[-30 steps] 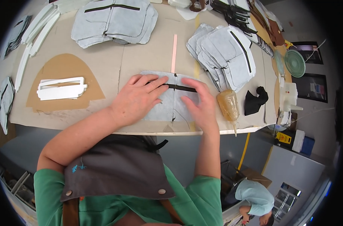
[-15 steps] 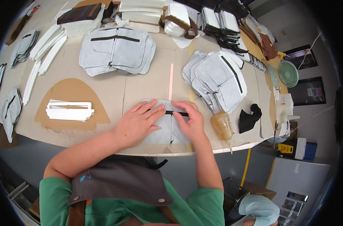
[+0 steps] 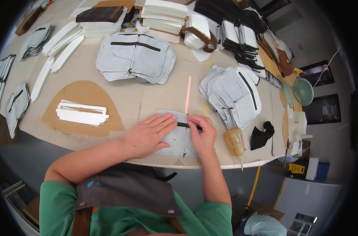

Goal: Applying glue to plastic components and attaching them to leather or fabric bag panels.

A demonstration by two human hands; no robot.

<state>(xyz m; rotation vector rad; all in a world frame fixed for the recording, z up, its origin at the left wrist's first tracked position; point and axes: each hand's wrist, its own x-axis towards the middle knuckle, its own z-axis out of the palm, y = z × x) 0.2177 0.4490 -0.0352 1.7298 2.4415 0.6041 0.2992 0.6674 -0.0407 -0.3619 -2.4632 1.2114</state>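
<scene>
Visibly marked apron (image 3: 127, 194), left grip (image 3: 147, 135) flat on panel (image 3: 173, 142), right grip (image 3: 203, 137) pinched, contents unclear.

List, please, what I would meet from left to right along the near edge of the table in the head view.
Grey rounded fabric panel, brown dome-shaped cardboard piece, left hand, right hand, amber translucent teardrop-shaped container, black crumpled cloth.

Two hands (image 3: 149, 135), one pink strip (image 3: 188, 94)
</scene>
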